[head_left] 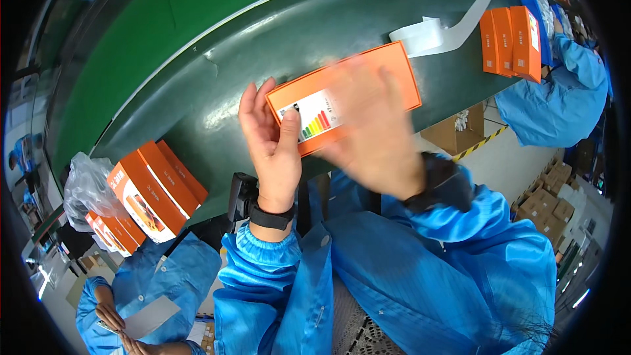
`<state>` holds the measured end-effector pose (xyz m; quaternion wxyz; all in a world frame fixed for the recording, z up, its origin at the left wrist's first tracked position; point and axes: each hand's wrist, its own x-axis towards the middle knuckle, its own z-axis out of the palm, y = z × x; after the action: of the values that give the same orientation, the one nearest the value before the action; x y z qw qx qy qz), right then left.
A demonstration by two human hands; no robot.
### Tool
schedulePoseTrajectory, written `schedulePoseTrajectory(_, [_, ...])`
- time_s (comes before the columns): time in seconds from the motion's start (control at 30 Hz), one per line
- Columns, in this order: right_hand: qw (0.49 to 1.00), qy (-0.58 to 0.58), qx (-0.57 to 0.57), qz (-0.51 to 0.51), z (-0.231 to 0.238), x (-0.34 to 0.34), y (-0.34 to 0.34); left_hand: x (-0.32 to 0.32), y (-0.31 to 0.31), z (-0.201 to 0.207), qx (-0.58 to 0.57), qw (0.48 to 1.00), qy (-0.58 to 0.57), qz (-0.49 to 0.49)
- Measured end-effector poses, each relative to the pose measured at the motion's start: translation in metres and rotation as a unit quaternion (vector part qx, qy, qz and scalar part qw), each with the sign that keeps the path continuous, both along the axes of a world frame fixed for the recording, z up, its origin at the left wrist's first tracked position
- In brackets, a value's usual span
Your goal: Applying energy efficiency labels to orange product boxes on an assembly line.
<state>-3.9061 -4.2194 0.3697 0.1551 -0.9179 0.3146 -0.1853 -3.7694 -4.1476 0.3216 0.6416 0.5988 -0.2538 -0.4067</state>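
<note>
An orange, flat, oblong box (312, 84) is held tilted over the dark green worktop (223, 92) in front of me. My left hand (273, 138) grips its left end, thumb on top and fingers behind the edge. Beside that thumb, a white label (315, 117) with coloured bars lies on the box face. Across the middle and right of the box is my right hand (371, 128), smeared by motion, so its fingers cannot be made out. Just beyond the box's far right corner lies a curling white strip (420, 36), its tail rising to the upper right.
Orange boxes stand at the right (497, 43) and more at the left (158, 187), next to a clear plastic bag (90, 184). Co-workers in blue sit at the lower left (187, 260) and right (545, 108). An open cardboard box (470, 135) is below the table edge.
</note>
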Motion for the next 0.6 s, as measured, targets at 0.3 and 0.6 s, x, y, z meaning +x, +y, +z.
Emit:
schedulePoseTrajectory(0.3, [0.978,0.203,-0.037,-0.013,-0.019,-0.048,-0.03,-0.002,0.003,-0.004,-0.007,0.999,-0.044,0.011])
schedulePoseTrajectory(0.6, [0.987,0.067,0.06,0.133,-0.01,-0.047,-0.082,-0.005,-0.004,-0.003,0.002,0.998,0.019,0.058])
